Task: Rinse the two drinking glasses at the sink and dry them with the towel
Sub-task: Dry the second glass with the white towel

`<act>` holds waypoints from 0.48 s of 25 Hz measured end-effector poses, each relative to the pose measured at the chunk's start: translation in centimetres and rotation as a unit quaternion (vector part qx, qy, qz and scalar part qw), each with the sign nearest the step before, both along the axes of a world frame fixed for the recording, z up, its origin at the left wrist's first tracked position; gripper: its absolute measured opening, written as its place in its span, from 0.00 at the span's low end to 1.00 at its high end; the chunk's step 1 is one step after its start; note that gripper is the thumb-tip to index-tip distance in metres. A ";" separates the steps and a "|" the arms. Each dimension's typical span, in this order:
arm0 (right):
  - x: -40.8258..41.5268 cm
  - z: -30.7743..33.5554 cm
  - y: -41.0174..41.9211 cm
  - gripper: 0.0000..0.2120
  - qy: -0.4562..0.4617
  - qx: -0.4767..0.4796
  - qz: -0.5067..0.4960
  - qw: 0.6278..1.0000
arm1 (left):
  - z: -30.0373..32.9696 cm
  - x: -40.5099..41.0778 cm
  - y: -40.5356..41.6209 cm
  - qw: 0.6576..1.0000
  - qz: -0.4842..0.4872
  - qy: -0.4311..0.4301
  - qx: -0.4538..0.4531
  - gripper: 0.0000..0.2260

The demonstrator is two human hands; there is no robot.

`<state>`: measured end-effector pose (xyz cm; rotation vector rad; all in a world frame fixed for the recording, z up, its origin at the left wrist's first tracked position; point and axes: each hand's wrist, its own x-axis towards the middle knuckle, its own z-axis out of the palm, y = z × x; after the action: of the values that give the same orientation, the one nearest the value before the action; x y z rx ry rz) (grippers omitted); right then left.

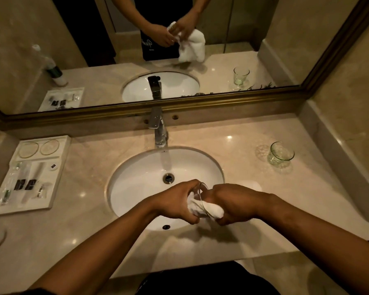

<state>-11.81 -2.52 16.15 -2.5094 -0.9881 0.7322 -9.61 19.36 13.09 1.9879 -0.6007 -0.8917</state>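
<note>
Marble vanity counter (pixel 243 241), wide, with a framed mirror (pixel 200 28) along the far wall. Mirror repeats the scene: same two hands, same white cloth.

Oval undermount sink basin (pixel 136 188), white, set mid-counter. Chrome faucet (pixel 160 133) at its far edge, spout aimed over the drain (pixel 168 178). No water stream visible, so rinsing looks done for the piece in hand.

Amenity tray (pixel 58 167) far left on the counter, holding sachets and two round coasters. Well apart from the work, likely kept clear of splashes.

White towel (pixel 216 210) bunched between both hands over the near rim of the basin. Held there, I judge, so any drips fall into the sink and not on the marble.

Left hand (pixel 177 201) curled around one end of the towel and the base side of the held drinking glass (pixel 202 199). Right hand (pixel 232 203) curled around the other side, fingers gripping cloth. The glass lies tilted, almost on its side, rim toward the far side, with towel stuffed inside it. Opposed grips suit a twisting wipe of the interior.

Second drinking glass (pixel 280 154) stands upright on the counter far right, well apart from the sink, near the side wall. Whether it is already dried or waiting cannot be told; faint ring marks lie just beside it on the left.

Drying step in progress on one glass.
</note>
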 end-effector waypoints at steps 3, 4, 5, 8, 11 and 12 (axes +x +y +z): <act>0.1 -1.2 -1.0 0.26 -0.155 0.015 0.046 0.987 | -0.2 1.2 0.6 0.988 -0.001 0.147 -0.045 0.28; 0.0 -1.7 -1.9 0.27 -0.200 0.033 0.025 0.979 | -0.6 1.3 0.4 0.982 0.018 0.175 -0.074 0.30; 0.1 -2.1 -2.7 0.28 -0.238 0.046 -0.006 0.970 | -1.0 1.1 0.2 0.975 0.059 0.185 -0.106 0.33; -0.4 -3.4 -4.5 0.32 -0.289 0.054 -0.180 0.939 | -2.5 -0.1 -1.9 0.941 0.210 0.185 -0.191 0.36; -1.4 -5.3 -4.9 0.34 -0.254 0.099 -0.328 0.904 | -3.8 -1.1 -5.1 0.911 0.291 0.187 -0.223 0.33; -1.9 -5.8 -5.1 0.35 -0.236 0.109 -0.355 0.898 | -4.1 -1.3 -6.1 0.914 0.297 0.170 -0.219 0.32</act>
<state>-13.67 -7.61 10.35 -2.5994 -0.1838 -0.2069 -10.87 13.23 8.98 1.4299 0.0243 -0.6254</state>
